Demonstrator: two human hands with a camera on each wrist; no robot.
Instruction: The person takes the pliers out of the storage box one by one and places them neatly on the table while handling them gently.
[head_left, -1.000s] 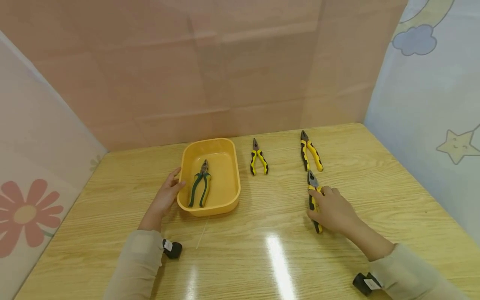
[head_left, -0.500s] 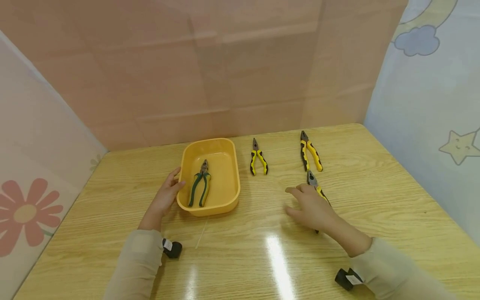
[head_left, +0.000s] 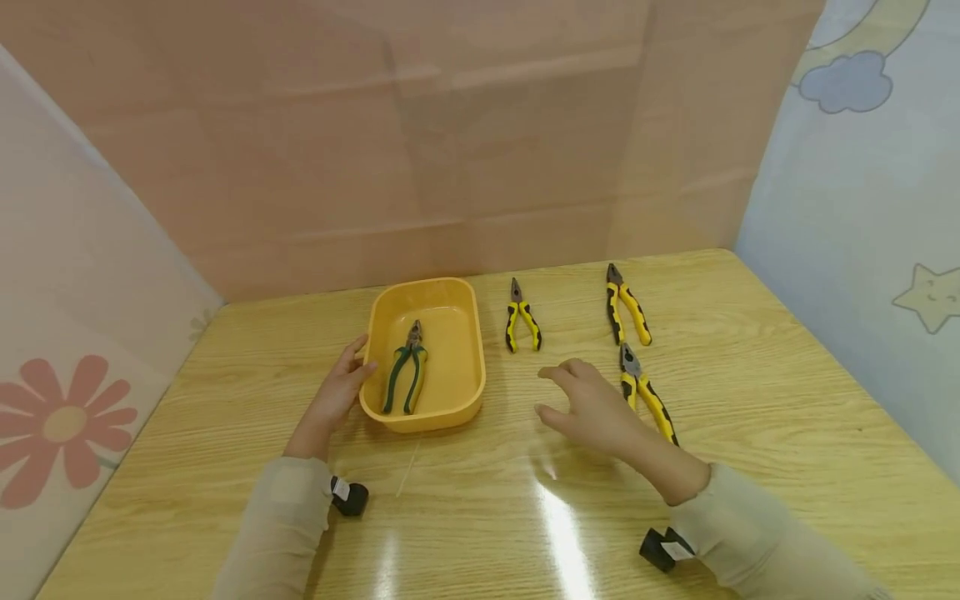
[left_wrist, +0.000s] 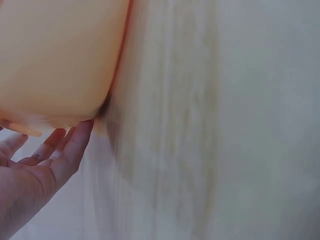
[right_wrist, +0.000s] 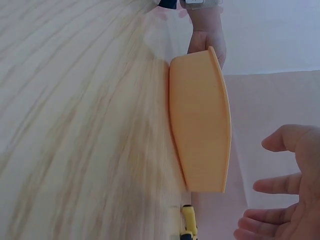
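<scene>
My left hand (head_left: 335, 398) holds the left wall of a yellow plastic basin (head_left: 478, 367), its thumb over the rim and its fingers outside. In the left wrist view the fingertips (left_wrist: 82, 131) touch the basin's outer wall. Green-handled pliers (head_left: 408, 371) lie inside. With nothing in it, my right hand (head_left: 592, 412) hovers between the basin and yellow-and-black combination pliers (head_left: 654, 402), its thumb and fingers spread apart. The right wrist view shows those fingers (right_wrist: 277, 184) beside the basin (right_wrist: 200, 120), not touching it.
Long-nose pliers (head_left: 522, 321) with yellow-and-black handles lie right of the basin. Another yellow-and-black pair of pliers (head_left: 628, 304) lies at the back right, close to the nearer pair. A brown backdrop (head_left: 450, 150) and printed side walls surround the wooden table (head_left: 480, 517).
My right hand has let go of the nearer yellow-and-black pliers and moved left, toward the basin. Those pliers now lie with their handles spread. The left hand stays on the basin.
</scene>
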